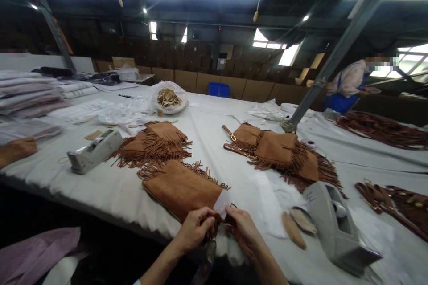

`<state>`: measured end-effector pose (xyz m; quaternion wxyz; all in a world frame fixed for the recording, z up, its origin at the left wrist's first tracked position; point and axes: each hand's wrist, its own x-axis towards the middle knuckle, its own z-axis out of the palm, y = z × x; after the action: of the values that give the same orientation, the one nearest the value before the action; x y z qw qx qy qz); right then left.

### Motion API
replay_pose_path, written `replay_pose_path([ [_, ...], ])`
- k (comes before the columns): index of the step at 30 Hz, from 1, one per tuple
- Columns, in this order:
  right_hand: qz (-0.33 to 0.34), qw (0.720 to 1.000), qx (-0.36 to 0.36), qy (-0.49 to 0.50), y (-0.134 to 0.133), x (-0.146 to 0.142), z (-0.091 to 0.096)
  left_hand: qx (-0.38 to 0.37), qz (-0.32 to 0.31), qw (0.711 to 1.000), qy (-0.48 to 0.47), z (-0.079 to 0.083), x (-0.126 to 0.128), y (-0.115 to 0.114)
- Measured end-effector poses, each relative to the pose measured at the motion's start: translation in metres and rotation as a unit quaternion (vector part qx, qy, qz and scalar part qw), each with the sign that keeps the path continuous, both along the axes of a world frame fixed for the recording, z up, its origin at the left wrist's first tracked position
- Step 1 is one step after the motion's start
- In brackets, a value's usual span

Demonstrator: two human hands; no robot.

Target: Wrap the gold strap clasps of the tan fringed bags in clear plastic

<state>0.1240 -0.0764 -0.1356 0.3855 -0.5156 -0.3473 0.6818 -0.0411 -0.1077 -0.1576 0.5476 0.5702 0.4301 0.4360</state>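
A brown suede bag (183, 187) with fringe along its far side lies flat at the table's near edge. My left hand (197, 229) is closed at the bag's near right corner, pinching the end of its strap, whose metal clasp (213, 241) hangs just below. A small white paper (223, 202) rests over that corner. My right hand (243, 230) is closed beside it, with thumb and fingers at the paper's edge; a dark thin cord or strap partly shows there. The fingertips hide the exact grip.
More fringed bags lie in a left pile (150, 142) and a right pile (277, 149). Tape dispensers stand left (96, 150) and right (337, 227). Another person's hand (18, 151) rests at far left. A person in a blue apron (346, 82) stands beyond a slanted post (334, 62).
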Motion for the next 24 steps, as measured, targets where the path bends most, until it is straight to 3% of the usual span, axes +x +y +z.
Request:
replay_pose_path([
  [11, 0.027, 0.999, 0.026, -0.014, -0.0004, 0.0026, -0.0022, -0.016, -0.010, 1.000, 0.013, 0.0030, -0.0019, 0.0024],
  [17, 0.053, 0.987, 0.115, -0.100, 0.0022, 0.0020, -0.0004, -0.015, 0.005, 1.000, 0.014, -0.0027, -0.0021, 0.0026],
  [24, 0.112, 0.952, 0.217, -0.186, -0.0019, -0.0018, -0.0084, -0.010, 0.002, 1.000, 0.019, -0.0011, -0.0056, 0.0021],
])
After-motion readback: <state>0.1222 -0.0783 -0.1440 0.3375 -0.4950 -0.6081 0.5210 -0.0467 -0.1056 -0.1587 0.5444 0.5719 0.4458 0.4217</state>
